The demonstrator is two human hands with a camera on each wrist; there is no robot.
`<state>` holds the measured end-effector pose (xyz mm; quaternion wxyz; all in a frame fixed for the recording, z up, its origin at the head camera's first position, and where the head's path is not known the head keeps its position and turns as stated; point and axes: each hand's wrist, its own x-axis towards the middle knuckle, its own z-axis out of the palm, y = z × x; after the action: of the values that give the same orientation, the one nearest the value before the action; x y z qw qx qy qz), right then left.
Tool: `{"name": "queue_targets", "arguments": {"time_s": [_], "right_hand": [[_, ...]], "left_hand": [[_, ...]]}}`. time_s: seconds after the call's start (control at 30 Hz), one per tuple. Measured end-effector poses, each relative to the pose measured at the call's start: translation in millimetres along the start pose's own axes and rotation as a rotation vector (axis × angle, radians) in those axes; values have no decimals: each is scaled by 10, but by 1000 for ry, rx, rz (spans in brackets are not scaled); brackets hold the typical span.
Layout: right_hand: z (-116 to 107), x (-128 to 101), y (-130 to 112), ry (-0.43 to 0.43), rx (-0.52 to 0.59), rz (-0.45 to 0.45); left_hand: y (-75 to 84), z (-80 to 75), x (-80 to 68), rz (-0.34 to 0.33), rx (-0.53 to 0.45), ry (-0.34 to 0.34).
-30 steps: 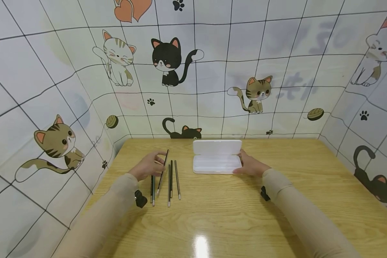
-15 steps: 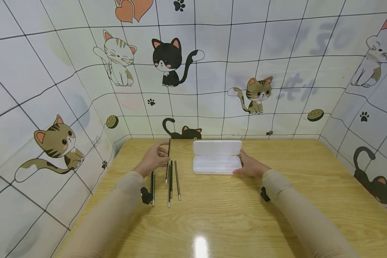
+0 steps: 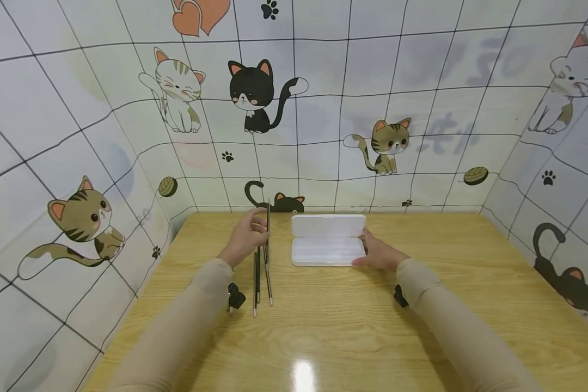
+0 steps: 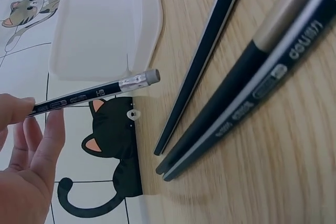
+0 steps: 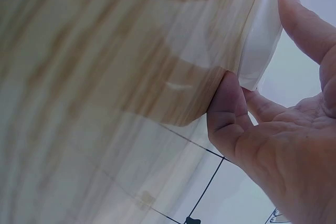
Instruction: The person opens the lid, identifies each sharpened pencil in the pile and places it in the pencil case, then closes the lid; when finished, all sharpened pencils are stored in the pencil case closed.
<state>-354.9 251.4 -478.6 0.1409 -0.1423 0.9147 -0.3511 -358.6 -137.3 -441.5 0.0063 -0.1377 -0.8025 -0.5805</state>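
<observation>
My left hand (image 3: 245, 237) pinches a dark pencil (image 4: 94, 94) between thumb and fingers. It is held above the table, its silver ferrule and grey eraser pointing away from the fingers in the left wrist view. Below it lie several more dark pencils (image 3: 255, 288), side by side and lengthwise. To their right stands a white pencil case (image 3: 328, 225), its lid raised and its ridged tray bare. My right hand (image 3: 379, 252) grips the case's right end; in the right wrist view the thumb lies on one side of the white edge (image 5: 262, 35) and curled fingers on the other.
The wood-grain table (image 3: 353, 326) ends at a back wall covered in cat-print cloth (image 3: 323, 120). Similar cloth hangs at both sides. A black wrist camera (image 3: 236, 296) on the left sleeve partly covers a pencil beneath the arm.
My left hand has carried the pencil up and to the right, over the other pencils and nearer the case. The right hand keeps its grip on the case, which stays in place.
</observation>
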Motion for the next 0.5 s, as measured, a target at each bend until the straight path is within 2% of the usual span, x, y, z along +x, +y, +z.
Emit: {"name": "queue_targets", "arguments": {"time_s": [0.2, 0.5], "right_hand": [[4, 5, 0, 4, 19, -10], [3, 8, -1, -5, 19, -25]], "left_hand": [[-16, 102, 69, 94, 67, 56], [25, 222, 166, 201, 99, 116]]}}
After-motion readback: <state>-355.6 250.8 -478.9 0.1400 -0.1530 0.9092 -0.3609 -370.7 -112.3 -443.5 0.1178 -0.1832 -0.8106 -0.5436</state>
